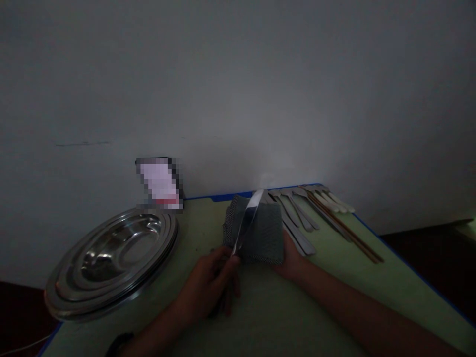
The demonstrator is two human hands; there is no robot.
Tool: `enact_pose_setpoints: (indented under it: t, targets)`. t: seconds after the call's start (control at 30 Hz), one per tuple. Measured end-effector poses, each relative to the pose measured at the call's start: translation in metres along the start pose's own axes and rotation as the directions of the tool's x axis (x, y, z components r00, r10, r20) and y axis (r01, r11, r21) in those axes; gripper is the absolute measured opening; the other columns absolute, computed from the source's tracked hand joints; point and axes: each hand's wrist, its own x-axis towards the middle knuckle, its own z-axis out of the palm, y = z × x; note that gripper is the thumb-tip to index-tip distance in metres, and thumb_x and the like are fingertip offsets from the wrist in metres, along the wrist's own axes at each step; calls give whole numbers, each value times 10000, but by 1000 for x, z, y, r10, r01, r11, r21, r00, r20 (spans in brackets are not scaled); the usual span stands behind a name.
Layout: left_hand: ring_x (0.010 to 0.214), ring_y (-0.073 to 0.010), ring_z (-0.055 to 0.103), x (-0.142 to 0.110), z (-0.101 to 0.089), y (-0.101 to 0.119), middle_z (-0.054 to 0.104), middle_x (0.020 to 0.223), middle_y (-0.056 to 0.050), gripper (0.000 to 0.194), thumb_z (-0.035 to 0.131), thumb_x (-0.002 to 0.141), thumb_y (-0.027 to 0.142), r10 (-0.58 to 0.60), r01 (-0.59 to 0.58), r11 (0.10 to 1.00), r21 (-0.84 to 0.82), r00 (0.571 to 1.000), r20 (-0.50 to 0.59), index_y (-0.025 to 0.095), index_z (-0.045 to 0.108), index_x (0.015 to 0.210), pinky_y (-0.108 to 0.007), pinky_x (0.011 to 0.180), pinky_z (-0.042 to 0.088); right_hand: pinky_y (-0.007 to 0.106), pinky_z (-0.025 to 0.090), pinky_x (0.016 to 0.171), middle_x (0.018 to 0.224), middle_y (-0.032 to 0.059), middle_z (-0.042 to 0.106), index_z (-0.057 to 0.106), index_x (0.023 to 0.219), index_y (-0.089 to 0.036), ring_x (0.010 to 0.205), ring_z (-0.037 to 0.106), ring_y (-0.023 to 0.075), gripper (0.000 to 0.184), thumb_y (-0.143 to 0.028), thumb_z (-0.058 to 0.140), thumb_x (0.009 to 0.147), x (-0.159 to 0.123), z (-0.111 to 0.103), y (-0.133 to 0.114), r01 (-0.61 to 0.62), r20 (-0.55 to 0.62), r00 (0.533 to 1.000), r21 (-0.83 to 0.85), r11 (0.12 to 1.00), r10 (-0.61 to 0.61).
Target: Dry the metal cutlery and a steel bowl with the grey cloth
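A shiny metal table knife points up and away over the table, its handle pinched in my left hand. Behind the blade is a folded grey cloth with a checked edge. My right hand holds this cloth from its right side and from beneath; most of its fingers are hidden behind the fabric. The blade lies across the front of the cloth, though whether it touches is hard to tell in the dim light.
Stacked metal plates stand at the left. A blurred-out phone-like screen leans at the wall. Several pieces of metal cutlery, brown chopsticks and white spoons lie at the right of the pale green table.
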Motion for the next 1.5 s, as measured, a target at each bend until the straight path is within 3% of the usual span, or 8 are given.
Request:
enact_pose_setpoints:
  t: [0.1,0.43,0.6,0.77,0.9,1.1,1.3,1.5]
  targets:
    - [286,-108,518,2,1,1,630,491,23,330,469,837,504,-45,45,999,3,999,-23,179,485,892,-158,275,345,338,493,771,786,45,711,671,758,-179,789,649,188,167,-333,636,704,0,-1,0,-50,43,998,-64,997,53]
    - [352,-122,521,1,-1,3,617,513,19,215,529,821,397,18,-24,996,84,998,65,199,577,890,-191,351,379,313,432,885,865,-1,698,683,880,-220,894,623,165,226,-176,715,661,2,-10,12,155,115,985,-289,945,-127]
    - [368,-114,494,0,-3,2,576,524,24,251,501,829,422,-6,-1,997,72,995,104,187,558,897,-196,361,367,305,450,840,780,-4,685,691,797,-211,813,624,149,118,-223,701,680,-1,1,11,113,48,993,-201,973,-106]
    - [581,-124,532,-3,-6,4,587,707,12,300,556,813,317,115,-140,965,221,986,124,207,504,1088,-207,502,416,303,466,815,761,-18,687,670,735,-222,792,629,153,88,-187,686,657,5,7,7,146,-101,985,20,989,-143]
    - [500,-86,467,-5,-5,2,562,733,33,405,476,875,391,83,-96,991,92,987,139,244,326,1221,-187,452,387,321,478,799,734,-22,689,650,734,-231,802,634,165,87,-167,642,675,11,6,5,134,-156,981,101,986,-117]
    - [428,-55,395,-4,-5,0,519,674,64,264,427,901,429,126,-130,991,36,987,101,245,336,1068,-150,387,325,322,479,822,718,-9,691,643,716,-212,895,618,194,137,-142,583,614,7,8,2,85,-139,988,111,990,-70]
    - [427,-61,406,-4,-6,-3,508,657,68,264,418,904,431,160,-163,986,30,984,79,244,336,1071,-154,386,327,377,505,767,664,32,689,662,708,-216,861,639,237,215,-392,539,694,1,11,-7,-121,-68,989,138,983,131]
    - [482,-81,401,-5,-6,0,494,635,65,217,428,903,393,148,-168,972,166,981,123,235,386,1045,-166,425,318,315,502,797,787,24,726,689,803,-202,825,652,189,285,-440,560,717,-1,9,-11,-68,-35,997,158,985,75]
